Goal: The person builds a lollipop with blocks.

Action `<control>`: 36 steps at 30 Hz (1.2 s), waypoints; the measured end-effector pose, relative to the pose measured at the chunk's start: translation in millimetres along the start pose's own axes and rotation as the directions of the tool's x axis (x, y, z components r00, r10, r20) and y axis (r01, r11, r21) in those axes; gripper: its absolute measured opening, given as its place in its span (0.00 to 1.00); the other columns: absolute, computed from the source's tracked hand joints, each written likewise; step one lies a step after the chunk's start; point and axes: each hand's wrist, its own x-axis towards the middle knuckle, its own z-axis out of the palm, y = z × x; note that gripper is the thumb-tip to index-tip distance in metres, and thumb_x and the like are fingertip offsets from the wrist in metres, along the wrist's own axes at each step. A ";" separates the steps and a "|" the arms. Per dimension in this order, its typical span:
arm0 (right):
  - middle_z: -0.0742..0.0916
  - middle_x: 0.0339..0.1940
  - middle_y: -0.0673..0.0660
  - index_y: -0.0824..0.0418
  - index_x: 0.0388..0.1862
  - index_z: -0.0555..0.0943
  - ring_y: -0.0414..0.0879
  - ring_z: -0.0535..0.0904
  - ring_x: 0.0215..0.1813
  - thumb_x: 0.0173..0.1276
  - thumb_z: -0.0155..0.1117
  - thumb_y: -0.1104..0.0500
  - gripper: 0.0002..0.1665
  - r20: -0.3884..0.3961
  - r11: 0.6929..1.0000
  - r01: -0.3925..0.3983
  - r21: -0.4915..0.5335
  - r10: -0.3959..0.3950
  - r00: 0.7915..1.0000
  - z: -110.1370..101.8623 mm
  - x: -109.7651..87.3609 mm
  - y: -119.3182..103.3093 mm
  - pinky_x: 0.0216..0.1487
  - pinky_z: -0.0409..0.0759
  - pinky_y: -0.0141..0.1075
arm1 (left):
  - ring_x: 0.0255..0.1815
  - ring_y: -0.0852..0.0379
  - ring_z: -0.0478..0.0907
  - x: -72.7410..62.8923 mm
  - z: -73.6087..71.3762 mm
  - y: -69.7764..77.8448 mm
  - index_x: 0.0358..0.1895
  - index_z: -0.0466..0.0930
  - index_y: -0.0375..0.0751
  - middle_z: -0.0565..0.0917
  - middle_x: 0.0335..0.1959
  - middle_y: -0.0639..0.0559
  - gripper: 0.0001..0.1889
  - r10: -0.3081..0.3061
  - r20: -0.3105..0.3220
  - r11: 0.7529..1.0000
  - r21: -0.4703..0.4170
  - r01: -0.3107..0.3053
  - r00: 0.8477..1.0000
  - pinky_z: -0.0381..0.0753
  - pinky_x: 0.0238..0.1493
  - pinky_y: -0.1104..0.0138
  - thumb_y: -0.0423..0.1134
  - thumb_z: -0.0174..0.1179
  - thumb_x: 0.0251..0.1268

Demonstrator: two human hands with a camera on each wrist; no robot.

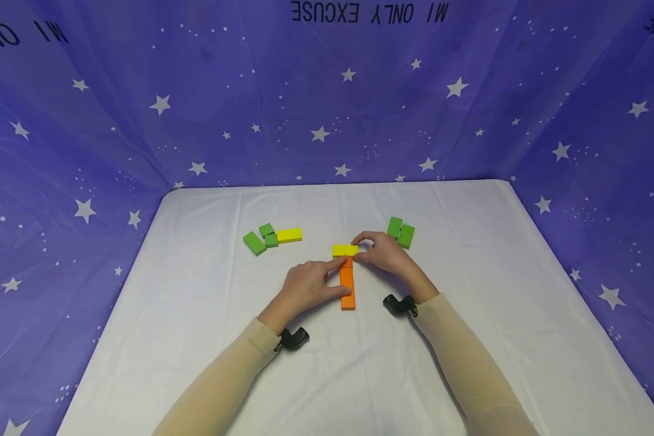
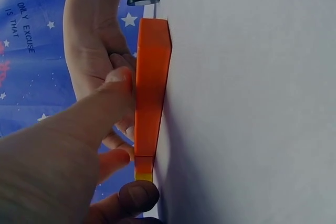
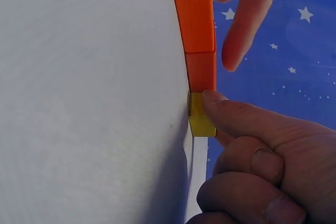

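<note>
A long orange block (image 1: pixel 347 301) and a short orange block (image 1: pixel 349 263) lie end to end in a line on the white cloth. Across their far end is a yellow block (image 1: pixel 341 249), forming a T. My right hand (image 1: pixel 384 251) pinches the yellow block's right end; its thumb lies along the block in the right wrist view. From the left, my left hand (image 1: pixel 307 284) reaches over the orange blocks, thumb touching the long one and the extended index finger over the short one. Its other fingers are partly hidden in the head view.
To the left sit a yellow block (image 1: pixel 289 235), a long green block (image 1: pixel 254 243) and two small green blocks (image 1: pixel 271 241). Two more green blocks (image 1: pixel 406 237) lie beyond my right hand. A starry blue curtain (image 1: pixel 320 134) stands around the white table (image 1: pixel 196 290).
</note>
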 end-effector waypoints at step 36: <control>0.72 0.24 0.49 0.51 0.56 0.87 0.43 0.65 0.23 0.66 0.77 0.54 0.20 0.030 1.000 -0.011 -0.003 0.011 0.999 -0.5 -3.7 -2.5 0.29 0.64 0.35 | 0.24 0.55 0.70 4.1 0.2 2.3 0.79 0.71 0.65 0.71 0.21 0.56 0.48 -0.025 0.022 0.998 0.051 0.024 0.999 0.65 0.28 0.65 0.76 0.71 0.53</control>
